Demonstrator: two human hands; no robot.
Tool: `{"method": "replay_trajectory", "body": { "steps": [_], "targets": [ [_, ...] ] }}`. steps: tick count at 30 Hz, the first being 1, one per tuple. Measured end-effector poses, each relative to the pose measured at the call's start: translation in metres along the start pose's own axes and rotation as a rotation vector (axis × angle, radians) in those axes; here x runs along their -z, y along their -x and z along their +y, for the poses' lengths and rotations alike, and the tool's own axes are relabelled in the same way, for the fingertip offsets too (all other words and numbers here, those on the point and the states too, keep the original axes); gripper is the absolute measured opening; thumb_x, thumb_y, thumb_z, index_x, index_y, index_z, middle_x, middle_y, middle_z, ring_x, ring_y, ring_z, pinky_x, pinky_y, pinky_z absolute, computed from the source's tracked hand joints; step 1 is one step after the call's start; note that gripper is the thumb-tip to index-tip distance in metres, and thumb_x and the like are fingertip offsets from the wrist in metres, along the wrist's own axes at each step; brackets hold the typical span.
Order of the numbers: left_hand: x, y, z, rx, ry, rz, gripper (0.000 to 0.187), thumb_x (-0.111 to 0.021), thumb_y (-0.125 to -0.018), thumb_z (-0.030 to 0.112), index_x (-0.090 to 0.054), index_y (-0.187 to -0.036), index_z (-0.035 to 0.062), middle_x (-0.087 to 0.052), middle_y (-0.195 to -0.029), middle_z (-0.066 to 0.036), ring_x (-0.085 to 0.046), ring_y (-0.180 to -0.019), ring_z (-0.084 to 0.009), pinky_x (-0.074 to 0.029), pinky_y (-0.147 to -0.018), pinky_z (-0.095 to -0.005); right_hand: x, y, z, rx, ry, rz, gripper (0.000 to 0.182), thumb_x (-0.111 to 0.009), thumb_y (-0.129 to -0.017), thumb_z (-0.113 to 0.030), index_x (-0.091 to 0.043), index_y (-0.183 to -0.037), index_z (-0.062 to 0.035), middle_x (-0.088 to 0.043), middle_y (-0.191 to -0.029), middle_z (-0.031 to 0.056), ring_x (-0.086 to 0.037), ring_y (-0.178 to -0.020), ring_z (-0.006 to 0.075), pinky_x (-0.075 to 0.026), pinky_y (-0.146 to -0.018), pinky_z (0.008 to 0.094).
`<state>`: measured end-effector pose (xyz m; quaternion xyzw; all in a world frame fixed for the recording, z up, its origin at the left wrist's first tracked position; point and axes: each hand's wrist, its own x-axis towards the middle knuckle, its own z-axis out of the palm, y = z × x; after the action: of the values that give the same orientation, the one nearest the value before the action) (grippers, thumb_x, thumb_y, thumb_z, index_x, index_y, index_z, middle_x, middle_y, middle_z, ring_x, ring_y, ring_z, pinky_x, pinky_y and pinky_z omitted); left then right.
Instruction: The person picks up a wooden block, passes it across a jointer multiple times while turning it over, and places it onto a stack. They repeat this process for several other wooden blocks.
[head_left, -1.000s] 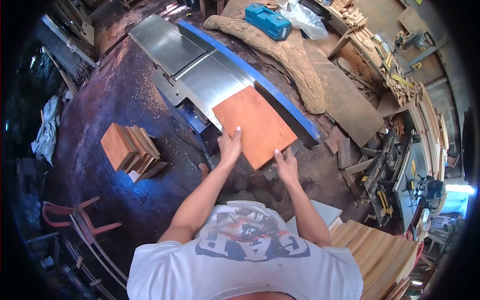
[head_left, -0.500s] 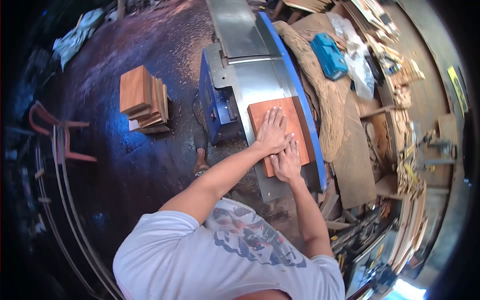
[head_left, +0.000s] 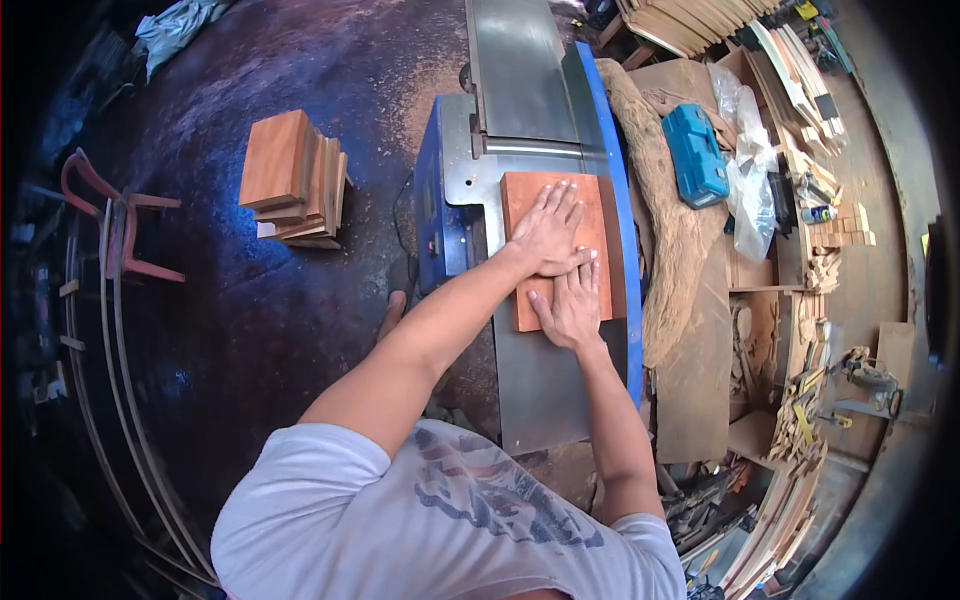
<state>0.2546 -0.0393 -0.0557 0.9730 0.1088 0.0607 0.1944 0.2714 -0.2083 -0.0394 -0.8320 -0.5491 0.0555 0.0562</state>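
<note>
Board point(head_left: 525, 200) moved nearer the bright strip point(head_left: 535, 147), upper centre.
Left hand point(head_left: 548, 238), fingers spread, and right hand point(head_left: 573, 308), fingers straight, lie flat atop, gripping nothing, likely to steady it.

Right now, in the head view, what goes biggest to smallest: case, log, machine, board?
1. Machine
2. Log and board: unsure, the log looks longer, the board wider
3. Case

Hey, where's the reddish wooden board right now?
In the head view, the reddish board lies slightly right of centre on the metal bed, beside the long blue rail, beneath the left hand and right hand.
</note>
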Motion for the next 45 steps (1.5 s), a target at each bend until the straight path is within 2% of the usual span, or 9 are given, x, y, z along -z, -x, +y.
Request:
{"method": "replay_trajectory", "body": {
  "steps": [3, 9, 12, 26, 32, 45],
  "targets": [
    [0.003, -0.016, -0.018, 0.009, 0.011, 0.036, 0.094, -0.045, -0.097, 0.065, -0.034, -0.157, -0.0072, -0.022, -0.167, -0.029, -0.014, -0.158, -0.0422, -0.008, -0.13, -0.0523, -0.001, -0.025, 0.003, 0.003, -0.009, 0.0, 0.086, -0.054, -0.099, -0.053, -0.033, -0.155, 0.0091, -0.029, -0.16, 0.037, -0.015, -0.153, 0.0538, -0.008, -0.127, 0.0603],
    [0.009, -0.039, -0.042, -0.003, -0.015, 0.071, 0.093, -0.046, -0.096, 0.065, -0.037, -0.155, -0.0072, -0.024, -0.166, -0.03, -0.016, -0.157, -0.0427, -0.01, -0.129, -0.0524, 0.0, -0.059, 0.007, 0.02, -0.012, 0.031, 0.082, -0.054, -0.1, -0.052, -0.04, -0.151, 0.0096, -0.032, -0.158, 0.0377, -0.019, -0.153, 0.0537, -0.011, -0.126, 0.0608],
    [0.01, -0.046, -0.05, -0.001, -0.018, 0.072, 0.095, -0.046, -0.095, 0.066, -0.037, -0.155, -0.0068, -0.025, -0.166, -0.03, -0.016, -0.157, -0.0427, -0.01, -0.129, -0.0526, -0.001, -0.069, 0.01, 0.017, -0.011, 0.021, 0.082, -0.056, -0.099, -0.051, -0.039, -0.152, 0.0085, -0.034, -0.159, 0.0338, -0.018, -0.154, 0.0502, -0.009, -0.127, 0.0606],
    [0.013, -0.059, -0.06, 0.018, -0.043, 0.042, 0.098, -0.046, -0.092, 0.068, -0.035, -0.157, -0.0051, -0.024, -0.167, -0.028, -0.015, -0.158, -0.041, -0.007, -0.129, -0.0521, -0.002, -0.083, 0.012, 0.032, -0.044, 0.059, 0.079, -0.054, -0.1, -0.05, -0.042, -0.151, 0.0085, -0.036, -0.157, 0.0346, -0.021, -0.153, 0.0512, -0.01, -0.127, 0.0602],
    [0.022, -0.062, -0.064, 0.011, -0.028, 0.03, 0.095, -0.046, -0.095, 0.064, -0.035, -0.156, -0.0079, -0.023, -0.166, -0.03, -0.016, -0.157, -0.0421, -0.011, -0.13, -0.0517, -0.002, -0.093, 0.014, 0.021, -0.04, 0.058, 0.076, -0.054, -0.1, -0.05, -0.045, -0.15, 0.0065, -0.038, -0.156, 0.0343, -0.021, -0.152, 0.0512, -0.011, -0.127, 0.0602],
    [0.029, -0.074, -0.076, 0.015, -0.04, 0.016, 0.096, -0.045, -0.095, 0.067, -0.035, -0.156, -0.0075, -0.024, -0.165, -0.03, -0.017, -0.157, -0.0424, -0.011, -0.13, -0.0521, -0.002, -0.11, 0.015, 0.025, -0.036, 0.077, 0.075, -0.055, -0.1, -0.05, -0.047, -0.148, 0.0063, -0.04, -0.154, 0.0347, -0.024, -0.151, 0.052, -0.014, -0.126, 0.0607]
  ]
}}
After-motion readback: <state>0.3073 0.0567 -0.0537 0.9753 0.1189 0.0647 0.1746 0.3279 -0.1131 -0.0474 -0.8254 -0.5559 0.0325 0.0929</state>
